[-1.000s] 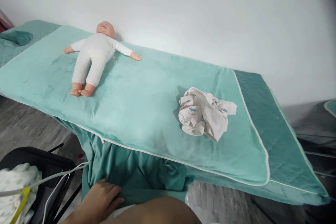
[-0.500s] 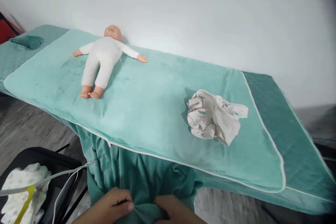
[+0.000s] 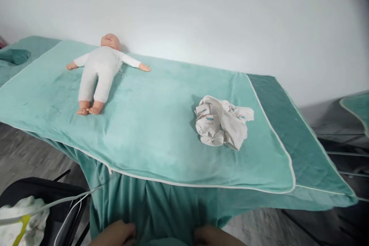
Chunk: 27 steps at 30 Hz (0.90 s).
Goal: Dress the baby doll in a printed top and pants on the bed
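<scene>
At the bottom edge of the head view, my left hand (image 3: 117,233) is curled closed on a green cloth (image 3: 155,211). My right hand (image 3: 215,235), also closed, grips it further right. A strip of the cloth spans between them; both hands are slightly blurred and partly cut off by the frame. Beyond them, a baby doll (image 3: 100,63) in a white body lies on its back, arms spread, on the bed's green cover (image 3: 155,130). A crumpled white baby garment (image 3: 221,123) with small printed figures lies on the cover to the right.
A black chair (image 3: 43,186) at lower left holds a white patterned cloth (image 3: 31,215). A grey cable (image 3: 63,200) with a yellow tag crosses in front of it. A pale wall (image 3: 201,15) runs behind the bed. Another green-covered surface (image 3: 359,107) shows at far right.
My hands have moved apart and slightly lower, stretching the cloth between them. The view has shifted, so the bed, doll and garment appear further left. The doll and garment keep their places on the cover.
</scene>
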{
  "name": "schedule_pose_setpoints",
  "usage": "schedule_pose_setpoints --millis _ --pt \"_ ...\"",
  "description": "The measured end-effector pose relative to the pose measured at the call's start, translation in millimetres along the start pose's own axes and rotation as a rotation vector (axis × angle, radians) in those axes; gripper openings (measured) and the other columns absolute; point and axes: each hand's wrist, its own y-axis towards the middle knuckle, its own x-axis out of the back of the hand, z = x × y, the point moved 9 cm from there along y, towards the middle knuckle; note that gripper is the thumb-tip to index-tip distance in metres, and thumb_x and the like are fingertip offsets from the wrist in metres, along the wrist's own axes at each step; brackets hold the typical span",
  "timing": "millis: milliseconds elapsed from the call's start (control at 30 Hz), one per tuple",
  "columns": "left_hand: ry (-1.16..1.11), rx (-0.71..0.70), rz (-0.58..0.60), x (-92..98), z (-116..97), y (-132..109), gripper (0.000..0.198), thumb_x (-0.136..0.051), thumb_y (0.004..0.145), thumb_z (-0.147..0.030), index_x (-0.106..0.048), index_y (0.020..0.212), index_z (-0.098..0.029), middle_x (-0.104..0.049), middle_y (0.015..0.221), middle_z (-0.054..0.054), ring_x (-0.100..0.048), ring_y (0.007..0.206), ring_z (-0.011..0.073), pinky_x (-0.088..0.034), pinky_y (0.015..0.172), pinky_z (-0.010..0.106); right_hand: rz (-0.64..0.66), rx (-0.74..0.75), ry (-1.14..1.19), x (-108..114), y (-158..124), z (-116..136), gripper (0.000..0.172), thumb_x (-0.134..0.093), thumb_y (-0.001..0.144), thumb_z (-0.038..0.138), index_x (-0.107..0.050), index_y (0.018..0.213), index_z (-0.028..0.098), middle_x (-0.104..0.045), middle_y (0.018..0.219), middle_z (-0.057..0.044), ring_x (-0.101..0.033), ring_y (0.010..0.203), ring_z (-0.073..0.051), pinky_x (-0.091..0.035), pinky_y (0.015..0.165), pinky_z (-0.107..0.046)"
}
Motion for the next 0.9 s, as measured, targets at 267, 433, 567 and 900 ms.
schedule_pose_setpoints --millis 267,433,567,900 --pt "0.295 -0.557 -0.267 53.9 -115.7 0.9 0.020 -0.050 0.102 -0.023 -0.069 0.105 -0.020 -0.075 0.110 0.008 -0.072 0.101 0.0263 -0.051 0.084 0.034 -0.508 0.436 -0.117 172.7 -43.9 116.3 0.025 -0.048 0.103 0.040 -0.066 0.098 0.024 -0.070 0.097 -0.005 -0.065 0.088 -0.021 -0.051 0.083 -0.035" --pt "0.032 -0.855 -0.577 138.6 -192.6 13.5 0.027 -0.046 0.107 -0.030 -0.071 0.104 -0.021 -0.074 0.100 0.005 -0.068 0.091 0.0170 -0.051 0.085 0.029 -1.280 0.423 -0.403 315.0 -98.9 163.3 0.029 -0.053 0.100 0.036 -0.063 0.124 0.022 -0.064 0.138 -0.014 -0.058 0.129 -0.032 -0.046 0.109 -0.048" --pt "-0.092 -0.818 -0.832 220.0 -247.6 62.1 0.023 -0.054 0.102 -0.024 -0.067 0.120 -0.019 -0.071 0.117 0.009 -0.067 0.109 0.0209 -0.054 0.098 0.035 -1.333 -0.050 -0.542 387.0 -80.8 138.9 0.040 -0.055 0.097 0.033 -0.060 0.132 0.015 -0.061 0.138 -0.022 -0.059 0.124 -0.038 -0.051 0.094 -0.048" --pt "0.571 -0.920 -1.148 199.8 -345.3 110.1 0.023 -0.051 0.104 -0.024 -0.069 0.114 -0.014 -0.064 0.136 0.015 -0.051 0.138 0.0314 -0.043 0.115 0.051 -1.507 0.157 -0.108 461.5 -185.1 136.1 0.020 -0.054 0.099 0.026 -0.069 0.103 0.014 -0.073 0.098 -0.012 -0.061 0.080 -0.018 -0.045 0.073 -0.031"
